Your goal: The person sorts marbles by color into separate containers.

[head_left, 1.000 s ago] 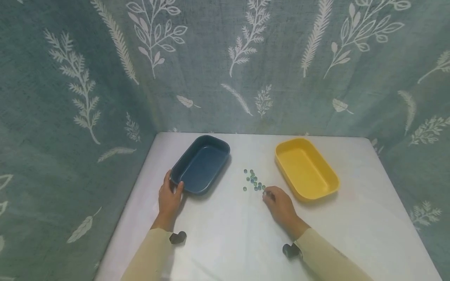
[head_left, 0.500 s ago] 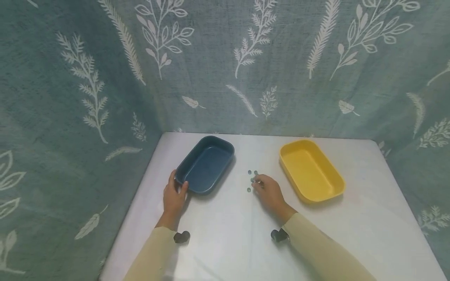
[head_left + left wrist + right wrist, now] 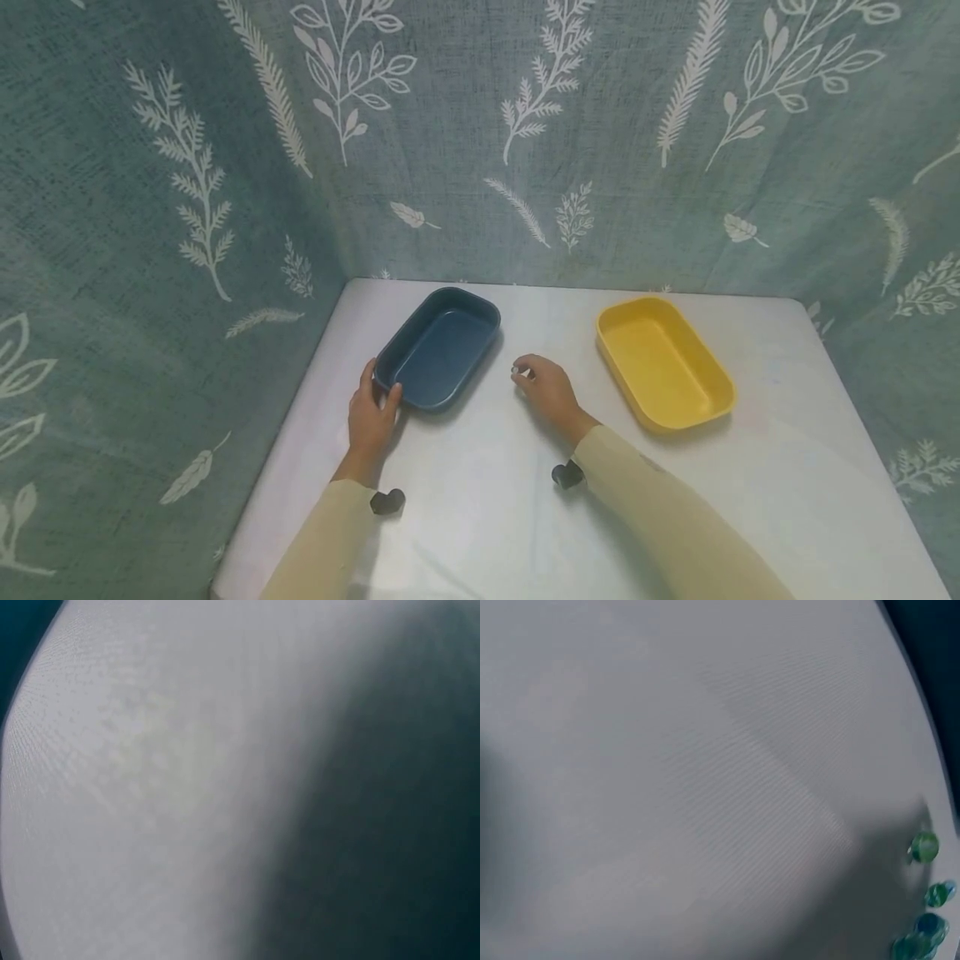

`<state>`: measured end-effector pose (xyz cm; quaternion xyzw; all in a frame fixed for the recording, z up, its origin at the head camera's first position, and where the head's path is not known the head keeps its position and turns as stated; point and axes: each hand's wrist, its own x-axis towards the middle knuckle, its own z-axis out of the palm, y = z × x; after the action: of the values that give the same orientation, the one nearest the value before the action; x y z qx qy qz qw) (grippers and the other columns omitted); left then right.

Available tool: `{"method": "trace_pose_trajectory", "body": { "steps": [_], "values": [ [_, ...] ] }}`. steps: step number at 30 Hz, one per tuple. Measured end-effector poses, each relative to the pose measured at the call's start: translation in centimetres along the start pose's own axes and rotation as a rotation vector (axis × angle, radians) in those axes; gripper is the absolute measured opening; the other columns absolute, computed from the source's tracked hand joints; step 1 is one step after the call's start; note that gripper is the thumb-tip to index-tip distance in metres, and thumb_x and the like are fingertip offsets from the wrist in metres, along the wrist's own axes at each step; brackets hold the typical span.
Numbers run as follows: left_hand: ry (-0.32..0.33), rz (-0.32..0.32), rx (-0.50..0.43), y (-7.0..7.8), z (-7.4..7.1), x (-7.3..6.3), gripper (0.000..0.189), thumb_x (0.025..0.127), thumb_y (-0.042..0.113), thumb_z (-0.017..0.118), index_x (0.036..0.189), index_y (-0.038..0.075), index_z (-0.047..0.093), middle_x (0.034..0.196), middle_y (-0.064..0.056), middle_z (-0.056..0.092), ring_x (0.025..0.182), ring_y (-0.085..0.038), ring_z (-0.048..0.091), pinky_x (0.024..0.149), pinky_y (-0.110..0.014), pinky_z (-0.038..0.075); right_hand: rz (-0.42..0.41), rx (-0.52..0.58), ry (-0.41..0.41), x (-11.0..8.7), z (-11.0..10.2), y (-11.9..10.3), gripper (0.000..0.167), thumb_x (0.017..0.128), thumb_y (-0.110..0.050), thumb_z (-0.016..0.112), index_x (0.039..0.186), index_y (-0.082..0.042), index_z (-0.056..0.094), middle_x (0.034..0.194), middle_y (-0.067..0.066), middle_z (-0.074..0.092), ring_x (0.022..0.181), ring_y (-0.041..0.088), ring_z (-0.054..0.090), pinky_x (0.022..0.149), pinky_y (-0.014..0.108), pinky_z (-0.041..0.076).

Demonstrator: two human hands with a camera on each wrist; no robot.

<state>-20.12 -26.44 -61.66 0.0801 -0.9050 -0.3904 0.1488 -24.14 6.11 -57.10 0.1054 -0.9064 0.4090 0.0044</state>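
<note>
My left hand (image 3: 371, 421) holds the near left corner of a dark blue tray (image 3: 437, 400), its thumb and fingers on either side of the rim. To the right of that tray, my right hand (image 3: 552, 392) bends its fingers low over the white table. Its thumb and fingertips come together round a tiny pale spot. Small green and blue glass marbles (image 3: 931, 928) show bunched at the lower right of the right wrist view. In the head view, the right hand hides the marbles. The left wrist view shows only blurred white cloth and a dark area.
A yellow tray (image 3: 660, 367) stands to the right of my right hand. The white cloth-covered table (image 3: 480, 517) lies between and in front of both trays. A green leaf-patterned curtain (image 3: 450, 150) hangs behind the table and along its sides.
My right hand has swept leftward and slightly away across the scattered marbles, which have gone from sight in the head view. My left hand keeps its hold on the blue tray. The view shifted slightly.
</note>
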Motion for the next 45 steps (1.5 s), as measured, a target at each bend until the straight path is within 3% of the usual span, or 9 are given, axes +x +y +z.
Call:
{"method": "trace_pose_trajectory", "body": {
  "steps": [9, 18, 45],
  "values": [
    [-0.001, -0.018, -0.002, 0.2, -0.1, -0.1, 0.071, 0.095, 0.050, 0.056, 0.154, 0.025, 0.025, 0.152, -0.013, 0.037, 0.133, -0.043, 0.037, 0.107, -0.060, 0.027, -0.056, 0.032, 0.016, 1.3, 1.3, -2.0, 0.020, 0.095, -0.022, 0.064, 0.113, -0.012, 0.068, 0.102, -0.003, 0.067, 0.087, 0.014, 0.059, 0.070, 0.033, 0.048],
    [0.022, 0.004, -0.014, -0.3, 0.2, -0.1, 0.071, 0.095, 0.049, 0.057, 0.154, 0.025, 0.027, 0.150, -0.014, 0.040, 0.130, -0.045, 0.040, 0.105, -0.061, 0.028, -0.096, 0.068, 0.037, 2.1, 2.1, -3.8, 0.017, 0.093, -0.016, 0.067, 0.109, -0.009, 0.068, 0.098, 0.002, 0.067, 0.083, 0.016, 0.059, 0.071, 0.032, 0.049],
    [0.026, -0.005, 0.001, -0.1, 0.1, -0.2, 0.070, 0.094, 0.046, 0.060, 0.153, 0.025, 0.027, 0.150, -0.013, 0.041, 0.130, -0.043, 0.041, 0.105, -0.060, 0.029, -0.088, 0.097, 0.007, 3.1, 4.5, -4.3, 0.019, 0.093, -0.018, 0.067, 0.110, -0.010, 0.068, 0.088, -0.003, 0.062, 0.078, 0.012, 0.057, 0.070, 0.028, 0.049]
  ]
}}
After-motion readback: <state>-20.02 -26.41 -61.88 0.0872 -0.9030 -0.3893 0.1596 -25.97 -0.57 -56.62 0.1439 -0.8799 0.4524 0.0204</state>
